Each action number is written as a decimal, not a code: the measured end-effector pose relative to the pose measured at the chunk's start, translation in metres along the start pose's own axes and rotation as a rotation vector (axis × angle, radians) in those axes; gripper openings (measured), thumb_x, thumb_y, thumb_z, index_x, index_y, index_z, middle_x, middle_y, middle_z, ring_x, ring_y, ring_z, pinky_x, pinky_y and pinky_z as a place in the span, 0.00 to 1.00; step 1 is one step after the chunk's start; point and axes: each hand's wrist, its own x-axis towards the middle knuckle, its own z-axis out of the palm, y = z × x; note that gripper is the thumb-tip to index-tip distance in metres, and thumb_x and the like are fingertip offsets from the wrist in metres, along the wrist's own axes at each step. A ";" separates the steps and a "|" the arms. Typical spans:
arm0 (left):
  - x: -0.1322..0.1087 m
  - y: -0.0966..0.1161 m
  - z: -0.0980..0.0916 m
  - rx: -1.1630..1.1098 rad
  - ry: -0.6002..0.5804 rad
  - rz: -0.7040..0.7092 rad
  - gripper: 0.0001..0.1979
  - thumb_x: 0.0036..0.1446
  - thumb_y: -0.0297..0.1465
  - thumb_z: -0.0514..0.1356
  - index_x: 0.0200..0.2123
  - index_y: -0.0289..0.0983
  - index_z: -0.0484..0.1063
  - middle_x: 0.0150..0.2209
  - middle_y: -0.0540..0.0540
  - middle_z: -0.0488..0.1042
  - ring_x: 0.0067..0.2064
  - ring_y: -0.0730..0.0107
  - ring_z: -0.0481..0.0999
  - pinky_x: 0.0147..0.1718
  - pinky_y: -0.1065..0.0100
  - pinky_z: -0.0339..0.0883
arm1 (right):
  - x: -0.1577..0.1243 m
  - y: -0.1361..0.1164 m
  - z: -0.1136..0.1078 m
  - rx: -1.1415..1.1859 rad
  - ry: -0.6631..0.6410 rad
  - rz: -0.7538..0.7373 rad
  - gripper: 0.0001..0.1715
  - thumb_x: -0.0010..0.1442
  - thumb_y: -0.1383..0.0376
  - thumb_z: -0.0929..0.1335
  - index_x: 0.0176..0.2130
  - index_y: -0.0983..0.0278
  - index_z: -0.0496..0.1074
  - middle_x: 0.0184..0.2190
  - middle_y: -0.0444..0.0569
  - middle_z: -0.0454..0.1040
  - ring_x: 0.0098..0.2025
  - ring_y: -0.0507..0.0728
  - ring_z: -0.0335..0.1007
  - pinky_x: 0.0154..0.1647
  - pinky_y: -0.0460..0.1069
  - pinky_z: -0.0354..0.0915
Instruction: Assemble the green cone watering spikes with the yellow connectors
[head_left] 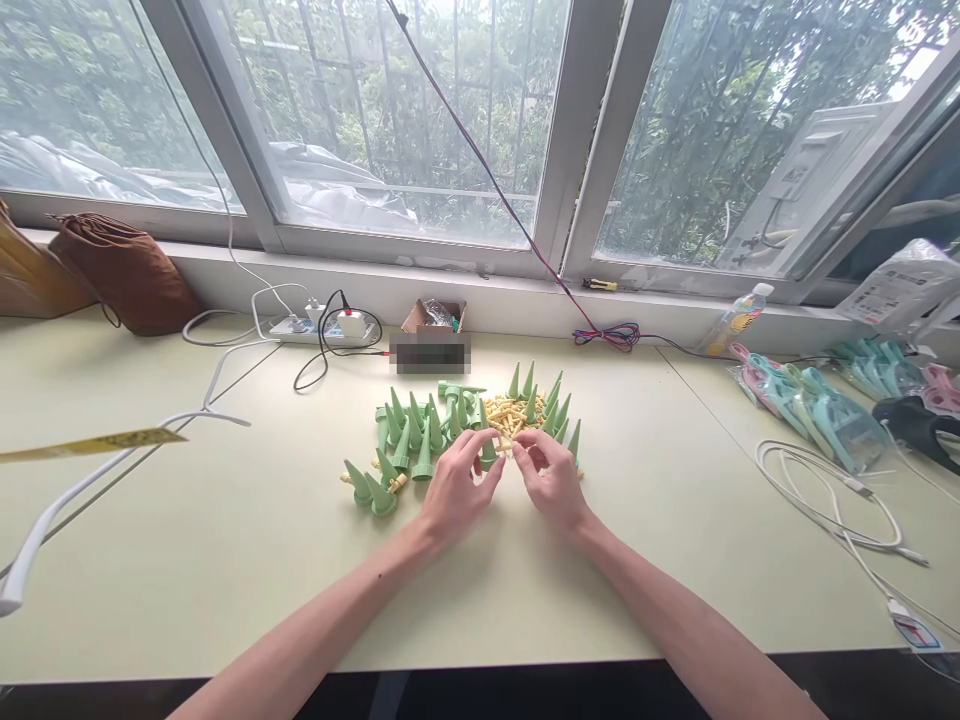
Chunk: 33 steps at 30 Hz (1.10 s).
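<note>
My left hand and my right hand meet over the middle of the table, fingertips close together. Between them is a small pale-yellow plastic piece, pinched by the fingers of both hands. A green cone-shaped spike shows in the gap between my left thumb and index finger; whether it is held or stands behind is unclear. Just beyond my hands lies a pile of small yellow pieces. Several green spikes stand or lie left of the pile, and more green spikes stand to its right.
At front left, a few green spikes have yellow pieces at their bases. A small open box stands at the back, near a power strip. White cables and bagged pastel items lie right; a yellow strip juts in left.
</note>
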 end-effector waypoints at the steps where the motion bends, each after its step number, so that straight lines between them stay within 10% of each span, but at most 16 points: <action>1: 0.000 0.000 0.000 0.003 -0.005 0.006 0.14 0.61 0.33 0.57 0.50 0.41 0.69 0.43 0.46 0.72 0.28 0.76 0.69 0.28 0.71 0.69 | 0.000 0.000 0.000 -0.001 -0.008 0.002 0.12 0.66 0.59 0.64 0.40 0.63 0.71 0.33 0.48 0.74 0.27 0.52 0.68 0.28 0.48 0.67; 33: -0.002 -0.002 0.002 0.013 -0.083 0.019 0.16 0.61 0.30 0.56 0.52 0.42 0.68 0.42 0.47 0.71 0.30 0.76 0.68 0.27 0.73 0.68 | 0.000 0.003 0.001 -0.003 -0.099 0.026 0.13 0.67 0.58 0.63 0.37 0.63 0.71 0.28 0.45 0.69 0.25 0.51 0.60 0.24 0.46 0.59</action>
